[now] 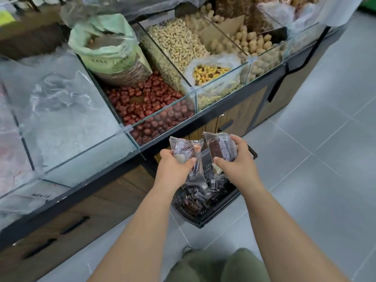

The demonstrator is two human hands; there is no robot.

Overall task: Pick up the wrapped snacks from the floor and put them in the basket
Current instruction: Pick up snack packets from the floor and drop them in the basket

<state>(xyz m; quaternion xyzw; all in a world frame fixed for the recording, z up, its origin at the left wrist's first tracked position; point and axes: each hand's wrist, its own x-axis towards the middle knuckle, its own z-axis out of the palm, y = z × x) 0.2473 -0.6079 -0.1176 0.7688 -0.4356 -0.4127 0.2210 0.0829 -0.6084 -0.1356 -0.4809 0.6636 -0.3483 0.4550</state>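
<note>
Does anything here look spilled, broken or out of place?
Nothing stands out. The left hand grips a pale snack, the right hand a dark snack, both over the basket on the floor. Dates and peanuts lie inside their glass bins.

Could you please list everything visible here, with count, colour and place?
left snack: one, clear wrapper, above the basket
right snack: one, brown in clear wrapper, above the basket
basket: one, black, on the floor
snacks in basket: several, dark, wrapped
display counter: one, glass bins on wood, left
red dates: many, red, front bin
peanuts: many, beige, rear bins
green sack: one, green, behind the dates
yellow mix bag: one, clear, front bin
floor: one, grey tiles, right
knees: two, green trousers, bottom edge
left hand: one, grips left snack
right hand: one, grips right snack
</note>
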